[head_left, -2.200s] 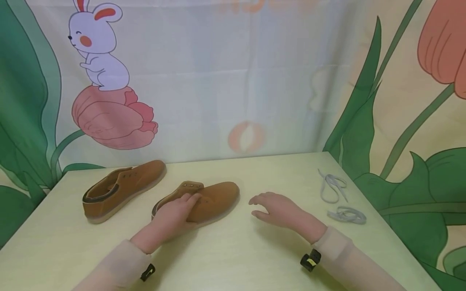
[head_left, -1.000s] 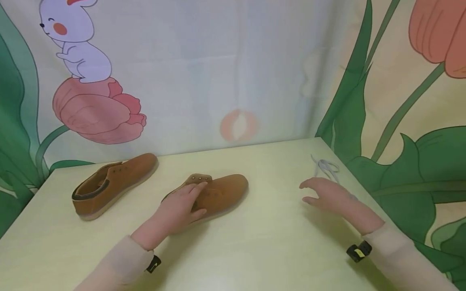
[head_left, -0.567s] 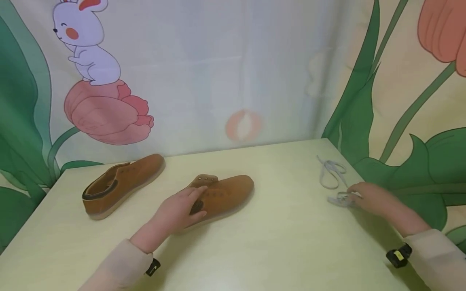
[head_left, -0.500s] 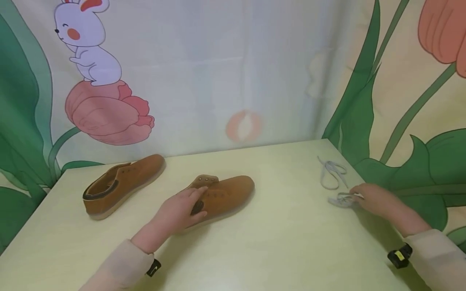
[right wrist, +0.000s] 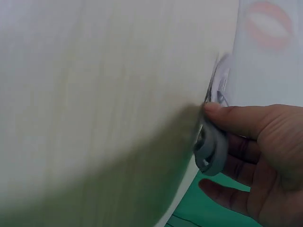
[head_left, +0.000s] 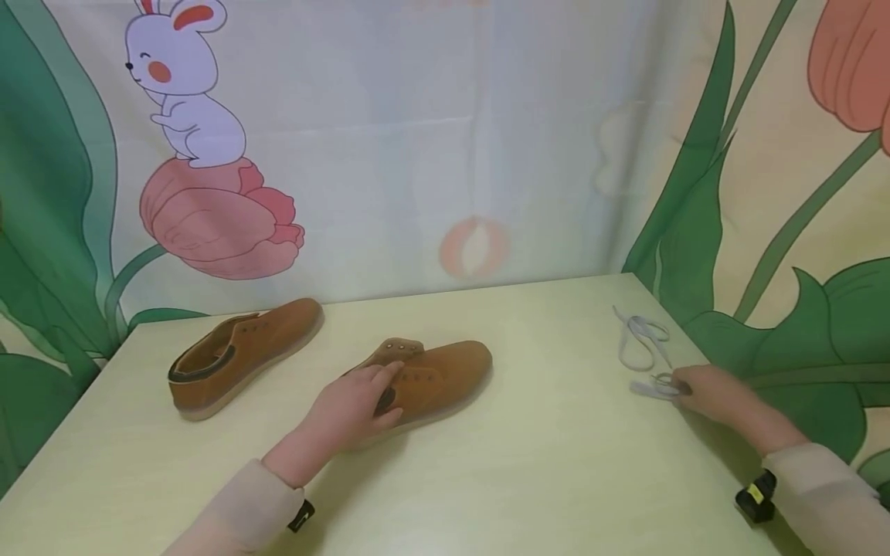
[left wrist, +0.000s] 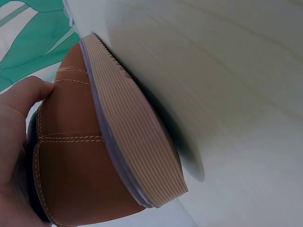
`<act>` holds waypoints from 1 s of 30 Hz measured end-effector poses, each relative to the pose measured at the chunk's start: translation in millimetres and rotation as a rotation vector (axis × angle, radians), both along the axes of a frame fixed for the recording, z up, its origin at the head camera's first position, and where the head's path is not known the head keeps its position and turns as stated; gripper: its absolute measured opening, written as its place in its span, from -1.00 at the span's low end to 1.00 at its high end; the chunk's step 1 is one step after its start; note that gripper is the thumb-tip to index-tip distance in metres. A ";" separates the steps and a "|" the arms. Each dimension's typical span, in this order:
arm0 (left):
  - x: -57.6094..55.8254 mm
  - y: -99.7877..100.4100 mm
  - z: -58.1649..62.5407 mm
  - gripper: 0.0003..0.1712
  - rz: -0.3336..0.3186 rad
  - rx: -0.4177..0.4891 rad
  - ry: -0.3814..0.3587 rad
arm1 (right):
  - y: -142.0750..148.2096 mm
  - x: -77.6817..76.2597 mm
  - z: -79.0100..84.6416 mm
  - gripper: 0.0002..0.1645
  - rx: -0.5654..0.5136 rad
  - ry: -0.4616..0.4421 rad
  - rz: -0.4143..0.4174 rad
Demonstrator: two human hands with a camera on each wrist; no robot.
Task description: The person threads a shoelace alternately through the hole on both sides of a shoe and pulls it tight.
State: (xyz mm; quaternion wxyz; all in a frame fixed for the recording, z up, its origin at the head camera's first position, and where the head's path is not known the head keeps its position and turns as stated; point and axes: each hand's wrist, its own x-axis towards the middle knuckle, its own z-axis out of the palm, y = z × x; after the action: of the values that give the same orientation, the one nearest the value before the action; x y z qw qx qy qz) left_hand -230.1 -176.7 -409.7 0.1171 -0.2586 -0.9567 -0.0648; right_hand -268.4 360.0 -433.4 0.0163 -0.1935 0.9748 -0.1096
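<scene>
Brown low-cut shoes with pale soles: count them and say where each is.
2. The loose brown shoe stands on the left of the pale table; the held brown shoe is near the middle, partly under the left hand.

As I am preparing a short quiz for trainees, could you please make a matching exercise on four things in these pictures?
1. Left hand
2. Right hand
3. Farther shoe
4. Free lace

A. Near the table's far right corner
B. Holding the nearer shoe
C. Toward the table's left side
D. Pinching a lace bundle

Pairs: 1-B, 2-D, 3-C, 4-A
</scene>
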 end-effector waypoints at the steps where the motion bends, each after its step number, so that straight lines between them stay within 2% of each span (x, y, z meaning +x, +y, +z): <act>1: 0.4 0.6 -0.4 -0.26 -0.001 0.000 0.003 | -1.6 1.5 0.5 -0.84 -0.005 0.005 0.000; 4: 1.2 1.5 -0.9 -0.27 -0.002 0.000 0.005 | -10.6 5.5 5.3 -0.81 -0.014 0.034 0.019; 8: 1.8 2.3 -0.4 -0.27 -0.007 0.001 0.010 | -31.1 9.6 17.0 -0.88 -0.030 0.049 0.035; 12: 1.2 2.5 -0.6 -0.27 -0.011 -0.002 0.031 | -58.6 8.1 28.5 -0.92 -0.069 0.026 0.048; 23: 0.7 2.1 -2.0 -0.26 0.007 -0.008 0.021 | -149.4 1.1 46.6 -0.88 -0.310 -0.083 0.095; 27: 1.6 2.6 -1.9 -0.27 0.009 -0.010 0.026 | -184.3 -5.5 49.9 -0.87 -0.400 -0.076 0.094; 30: 1.5 2.7 -2.0 -0.28 0.008 -0.007 0.034 | -208.4 -10.4 51.2 -0.88 -0.421 -0.054 0.111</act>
State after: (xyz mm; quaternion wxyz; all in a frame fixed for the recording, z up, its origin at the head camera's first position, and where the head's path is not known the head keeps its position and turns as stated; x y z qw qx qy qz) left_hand -228.6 -174.0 -411.8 0.1326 -0.2563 -0.9558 -0.0565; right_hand -278.8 151.6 -382.3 0.0076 -0.2428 0.9175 -0.3150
